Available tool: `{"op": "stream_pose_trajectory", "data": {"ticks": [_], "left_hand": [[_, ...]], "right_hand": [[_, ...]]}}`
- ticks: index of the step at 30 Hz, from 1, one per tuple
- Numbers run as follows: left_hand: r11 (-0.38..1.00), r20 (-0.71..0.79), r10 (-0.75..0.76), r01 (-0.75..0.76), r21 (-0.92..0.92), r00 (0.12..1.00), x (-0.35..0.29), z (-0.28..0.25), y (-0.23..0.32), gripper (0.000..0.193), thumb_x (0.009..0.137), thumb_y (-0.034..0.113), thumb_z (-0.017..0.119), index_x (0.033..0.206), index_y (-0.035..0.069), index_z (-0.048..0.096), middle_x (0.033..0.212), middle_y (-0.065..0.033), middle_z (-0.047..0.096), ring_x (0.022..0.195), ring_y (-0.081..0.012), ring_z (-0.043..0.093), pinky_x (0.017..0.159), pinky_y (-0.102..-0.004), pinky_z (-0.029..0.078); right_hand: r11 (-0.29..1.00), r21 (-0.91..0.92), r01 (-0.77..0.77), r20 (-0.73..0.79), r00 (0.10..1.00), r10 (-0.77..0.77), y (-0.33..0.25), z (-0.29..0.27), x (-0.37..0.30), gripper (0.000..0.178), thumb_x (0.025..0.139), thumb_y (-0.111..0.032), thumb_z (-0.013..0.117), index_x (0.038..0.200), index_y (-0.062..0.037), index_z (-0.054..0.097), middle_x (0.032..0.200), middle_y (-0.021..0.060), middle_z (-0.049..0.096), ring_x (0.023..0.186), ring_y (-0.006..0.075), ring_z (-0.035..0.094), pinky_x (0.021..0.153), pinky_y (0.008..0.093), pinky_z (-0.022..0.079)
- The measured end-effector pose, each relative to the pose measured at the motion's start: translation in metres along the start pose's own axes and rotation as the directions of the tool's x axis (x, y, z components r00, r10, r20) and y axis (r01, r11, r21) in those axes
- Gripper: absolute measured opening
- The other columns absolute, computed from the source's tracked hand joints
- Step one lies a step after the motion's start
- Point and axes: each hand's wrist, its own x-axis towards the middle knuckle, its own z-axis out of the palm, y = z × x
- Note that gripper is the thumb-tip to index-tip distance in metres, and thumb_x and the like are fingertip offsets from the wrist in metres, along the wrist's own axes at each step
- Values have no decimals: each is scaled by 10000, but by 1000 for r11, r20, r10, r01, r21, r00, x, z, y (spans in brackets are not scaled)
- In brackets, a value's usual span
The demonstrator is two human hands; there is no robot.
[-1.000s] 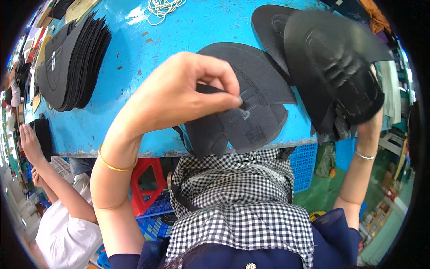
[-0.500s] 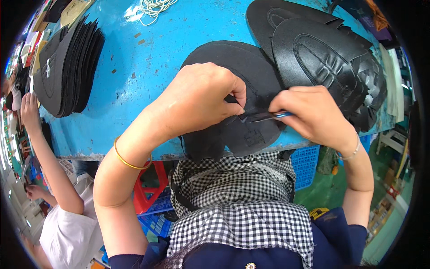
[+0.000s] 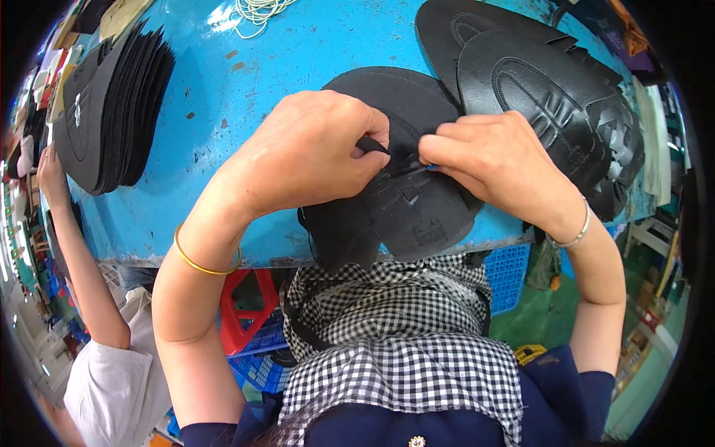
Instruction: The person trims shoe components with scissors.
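A black shoe upper (image 3: 430, 216) lies at the table's near edge, matte side up, one end hanging over. My left hand (image 3: 313, 153) is closed, thumb and forefinger pinching a raised bit of the upper's black material near its middle. Just right of it, my right hand (image 3: 495, 160) is closed around a slim metal tool (image 3: 431, 167) with a blue part; the fingers cover most of it, so its exact kind is unclear. The tool's thin end lies low against the upper, close to the left fingertips.
More glossy black uppers (image 3: 540, 89) lie heaped at the right. At the left stands a stack of black uppers (image 3: 119, 119), with a co-worker's hand (image 3: 51, 175) beside it. Pale cord (image 3: 257, 11) lies at the far edge. Below are a red stool (image 3: 247, 309) and blue crates (image 3: 508, 276).
My right hand has moved left and slightly up with the tool, nearer my left hand. The left hand has shifted a little left and up, lifting a black piece of the upper.
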Motion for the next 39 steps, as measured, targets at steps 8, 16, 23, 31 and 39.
{"op": "stream_pose_trajectory", "data": {"ticks": [8,16,23,31,39], "left_hand": [[997,38,36,-34,-67,999,-4,-2,-6,146,831,141,694,909,22,661,701,-178,610,655,-359,584,602,-411,459],[989,-15,72,-73,-128,997,-6,3,-14,139,874,142,660,926,13,648,663,-131,589,601,-274,555,583,-376,442],[359,-122,-285,-12,-933,951,-39,-15,-29,184,997,171,559,1082,16,611,679,61,435,506,-17,339,470,-202,251],[626,-489,-300,-218,-749,819,-61,-44,-3,272,1027,206,535,1157,-4,648,680,54,500,509,5,324,460,-183,200],[734,-94,-133,34,-678,987,-38,-30,23,76,874,33,720,904,0,659,701,7,634,648,-38,585,584,-183,447]], "right_hand": [[991,24,-131,36,991,130,7,-12,5,271,906,-344,657,950,-88,580,731,95,638,695,300,651,590,398,489],[997,66,-37,-8,999,38,10,-1,14,235,894,-308,677,896,-96,575,700,77,613,669,287,640,575,391,478],[973,-229,33,-103,993,-58,-51,19,-3,266,843,-246,665,994,-33,615,1059,148,688,571,156,592,507,281,488],[928,-359,-98,-170,985,39,-71,39,6,77,855,-126,594,845,-50,580,937,203,718,464,99,529,395,243,407],[874,61,-482,-538,722,435,43,-54,-88,371,1001,-112,471,1342,-24,586,1346,148,592,1277,235,552,1104,358,409]]}}
